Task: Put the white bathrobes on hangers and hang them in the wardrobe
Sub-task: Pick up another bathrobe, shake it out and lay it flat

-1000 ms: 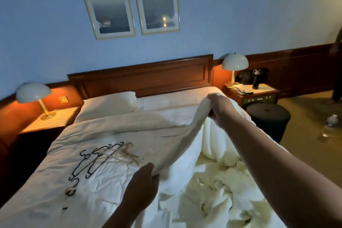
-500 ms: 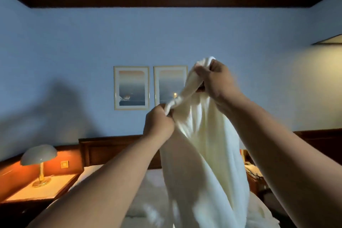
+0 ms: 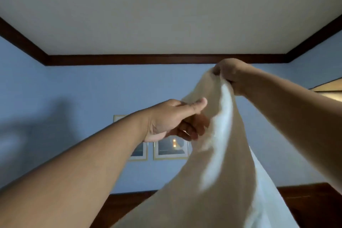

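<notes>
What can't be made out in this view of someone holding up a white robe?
Head view only.
Bathrobe: motion-blurred, so collar and sleeves are indistinct; its lower part is cut off by the bottom edge.
Left hand: whether its grip actually has the cloth is unclear; the fingers blur against it.
Framed pictures: partly hidden behind the left hand and bathrobe.

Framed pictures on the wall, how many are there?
2. Left picture sits below the left hand, mostly covered; right picture hangs beside it, edged by the bathrobe. Others may be hidden.

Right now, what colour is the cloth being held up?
Creamy white. The bathrobe shows best in the head view.
</notes>
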Action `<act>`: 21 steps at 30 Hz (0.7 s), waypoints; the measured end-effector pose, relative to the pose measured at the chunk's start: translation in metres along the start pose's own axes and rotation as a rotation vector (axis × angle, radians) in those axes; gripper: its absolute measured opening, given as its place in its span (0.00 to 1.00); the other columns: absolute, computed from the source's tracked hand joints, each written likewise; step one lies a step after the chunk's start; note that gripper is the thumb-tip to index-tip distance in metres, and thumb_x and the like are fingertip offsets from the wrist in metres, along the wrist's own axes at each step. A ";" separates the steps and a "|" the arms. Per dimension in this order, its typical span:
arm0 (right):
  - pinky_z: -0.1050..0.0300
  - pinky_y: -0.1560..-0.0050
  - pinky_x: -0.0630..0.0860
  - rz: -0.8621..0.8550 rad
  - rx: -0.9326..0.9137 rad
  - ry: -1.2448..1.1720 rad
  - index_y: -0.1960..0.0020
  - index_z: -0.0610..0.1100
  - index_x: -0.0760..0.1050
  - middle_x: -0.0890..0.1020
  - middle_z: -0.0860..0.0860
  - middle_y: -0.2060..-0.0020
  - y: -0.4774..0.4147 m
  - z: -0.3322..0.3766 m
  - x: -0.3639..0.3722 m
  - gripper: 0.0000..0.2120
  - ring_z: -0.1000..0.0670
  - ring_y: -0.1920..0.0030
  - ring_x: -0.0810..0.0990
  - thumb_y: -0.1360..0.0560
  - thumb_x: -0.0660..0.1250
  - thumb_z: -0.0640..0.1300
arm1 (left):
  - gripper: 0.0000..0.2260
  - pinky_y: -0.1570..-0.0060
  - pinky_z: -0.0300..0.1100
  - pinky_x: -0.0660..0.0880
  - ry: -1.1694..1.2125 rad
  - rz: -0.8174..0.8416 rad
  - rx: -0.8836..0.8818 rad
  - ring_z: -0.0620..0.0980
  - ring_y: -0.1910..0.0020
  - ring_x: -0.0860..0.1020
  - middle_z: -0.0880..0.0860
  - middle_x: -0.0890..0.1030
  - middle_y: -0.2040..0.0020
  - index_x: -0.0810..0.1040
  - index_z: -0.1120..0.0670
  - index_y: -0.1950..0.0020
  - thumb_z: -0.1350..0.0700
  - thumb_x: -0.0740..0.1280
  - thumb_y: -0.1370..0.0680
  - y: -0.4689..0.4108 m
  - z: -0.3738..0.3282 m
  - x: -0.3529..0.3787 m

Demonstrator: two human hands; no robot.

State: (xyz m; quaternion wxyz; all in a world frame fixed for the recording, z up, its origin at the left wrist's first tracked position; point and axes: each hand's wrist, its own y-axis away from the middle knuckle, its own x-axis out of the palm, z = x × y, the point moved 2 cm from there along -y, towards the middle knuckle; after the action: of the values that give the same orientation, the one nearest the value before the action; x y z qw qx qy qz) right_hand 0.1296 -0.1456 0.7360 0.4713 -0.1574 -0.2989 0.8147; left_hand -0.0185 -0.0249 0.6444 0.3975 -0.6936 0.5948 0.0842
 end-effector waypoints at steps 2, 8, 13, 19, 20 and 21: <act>0.61 0.72 0.74 0.087 -0.021 0.058 0.61 0.39 0.70 0.73 0.44 0.73 0.010 0.021 0.005 0.13 0.47 0.78 0.75 0.19 0.56 0.38 | 0.13 0.52 0.46 0.76 -0.011 -0.282 0.047 0.50 0.56 0.79 0.53 0.83 0.52 0.84 0.54 0.48 0.46 0.66 0.20 0.000 0.003 -0.033; 0.61 0.71 0.68 0.353 -0.271 0.004 0.60 0.49 0.70 0.71 0.47 0.66 0.033 0.083 0.028 0.12 0.50 0.70 0.69 0.20 0.57 0.38 | 0.40 0.31 0.54 0.70 -0.187 -0.156 0.051 0.44 0.42 0.79 0.51 0.79 0.36 0.68 0.50 0.27 0.40 0.76 0.35 -0.004 -0.009 -0.025; 0.59 0.71 0.63 0.338 -0.481 -0.037 0.59 0.50 0.70 0.68 0.48 0.67 0.053 0.133 0.023 0.15 0.51 0.70 0.67 0.23 0.55 0.32 | 0.30 0.33 0.56 0.69 0.028 -0.113 0.142 0.55 0.37 0.77 0.55 0.79 0.36 0.72 0.53 0.29 0.44 0.74 0.28 -0.016 -0.026 0.003; 0.59 0.70 0.67 -0.049 -0.844 0.601 0.55 0.52 0.74 0.76 0.55 0.72 0.048 0.153 -0.017 0.11 0.51 0.74 0.72 0.23 0.57 0.38 | 0.10 0.43 0.55 0.80 -0.056 -0.544 0.277 0.52 0.46 0.82 0.51 0.84 0.46 0.80 0.49 0.40 0.50 0.64 0.18 -0.021 -0.052 -0.039; 0.59 0.69 0.67 -0.083 -0.924 0.808 0.52 0.52 0.73 0.76 0.54 0.70 0.047 0.150 -0.019 0.09 0.49 0.72 0.72 0.23 0.58 0.39 | 0.10 0.44 0.55 0.80 -0.111 -0.674 0.283 0.51 0.48 0.82 0.50 0.84 0.48 0.81 0.47 0.43 0.50 0.63 0.20 -0.022 -0.060 -0.054; 0.58 0.67 0.66 -0.089 -0.977 0.949 0.49 0.51 0.73 0.76 0.54 0.69 0.047 0.145 -0.019 0.06 0.47 0.69 0.73 0.22 0.60 0.41 | 0.09 0.46 0.55 0.80 -0.165 -0.788 0.290 0.52 0.49 0.82 0.50 0.84 0.50 0.81 0.47 0.46 0.50 0.61 0.21 -0.024 -0.070 -0.068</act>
State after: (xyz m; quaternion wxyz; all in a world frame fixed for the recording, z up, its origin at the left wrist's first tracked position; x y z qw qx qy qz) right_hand 0.0294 -0.2289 0.8173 0.4593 -0.6800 -0.3995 0.4086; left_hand -0.0404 -0.0192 0.7421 0.5390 -0.7958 0.2563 -0.1030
